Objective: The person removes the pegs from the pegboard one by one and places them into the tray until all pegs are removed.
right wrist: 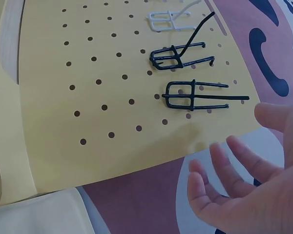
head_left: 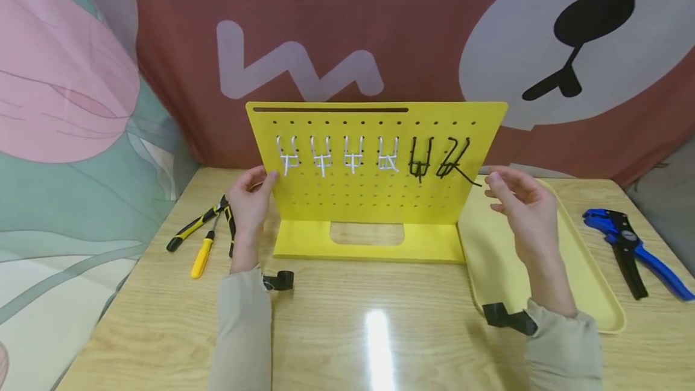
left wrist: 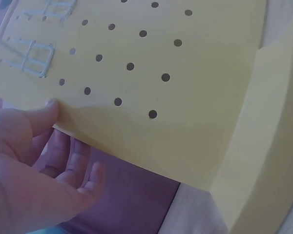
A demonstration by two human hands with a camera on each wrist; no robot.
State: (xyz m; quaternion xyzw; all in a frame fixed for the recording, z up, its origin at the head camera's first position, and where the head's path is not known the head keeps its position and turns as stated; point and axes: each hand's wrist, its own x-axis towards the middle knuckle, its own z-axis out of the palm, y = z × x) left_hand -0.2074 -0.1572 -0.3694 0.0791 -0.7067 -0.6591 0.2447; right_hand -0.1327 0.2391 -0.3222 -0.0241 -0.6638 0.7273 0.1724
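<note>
A yellow pegboard (head_left: 369, 210) stands upright on its base, with several white wire hooks (head_left: 322, 154) and two black wire hooks (head_left: 420, 158) in a row across it. At the board's left edge, my left hand (head_left: 251, 198) pinches it, thumb on the front face and fingers behind, as the left wrist view shows. My right hand (head_left: 526, 210) is just off the right edge, fingers loosely bent and holding nothing. The right wrist view has that hand (right wrist: 249, 185) beside the outermost black hook (right wrist: 193, 96), whose long prong points up the board.
Left of the board lie yellow-and-black pliers (head_left: 192, 228) and a yellow-handled screwdriver (head_left: 203, 255). A pale yellow tray (head_left: 592, 282) sits on the right, partly under my right arm. Blue-and-black wire strippers (head_left: 630, 246) lie farther right. A printed cloth (head_left: 326, 11) hangs behind the table.
</note>
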